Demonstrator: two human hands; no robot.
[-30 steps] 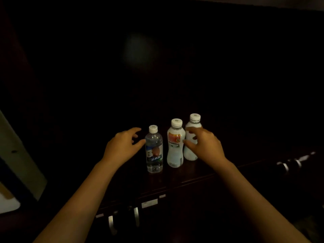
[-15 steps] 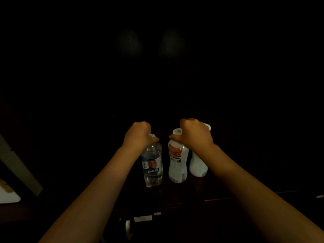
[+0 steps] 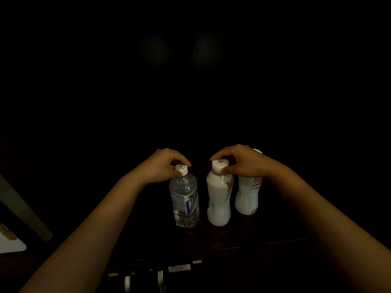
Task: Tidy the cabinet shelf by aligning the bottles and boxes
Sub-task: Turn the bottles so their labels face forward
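Since half a second ago both hands have shifted a little on the bottle tops: the caps of the two nearer bottles, then half hidden under the knuckles, now show in full, and the clear bottle has turned so its blue label faces more to the right. Compared with a second ago, when both hands hovered open beside the bottles, each now has a grip on a cap. Left hand pinches the white cap of the clear water bottle, fingers curled over the cap's far side and thumb at its near edge. Right hand closes around the white cap and neck of the middle white bottle, thumb at the near side of the neck, fingers arched over the top. Behind and to the right of it stands a second white bottle, its cap mostly hidden by the right hand; whether that hand touches it I cannot tell. All three bottles stand upright in a slightly slanting row near the front edge of the dark cabinet shelf, the two white ones just beside each other, the clear one a little apart to the left. Below the shelf edge, pale metal handles and a small light label strip show on the cabinet front. Everything deeper in the cabinet is too dark to make out.
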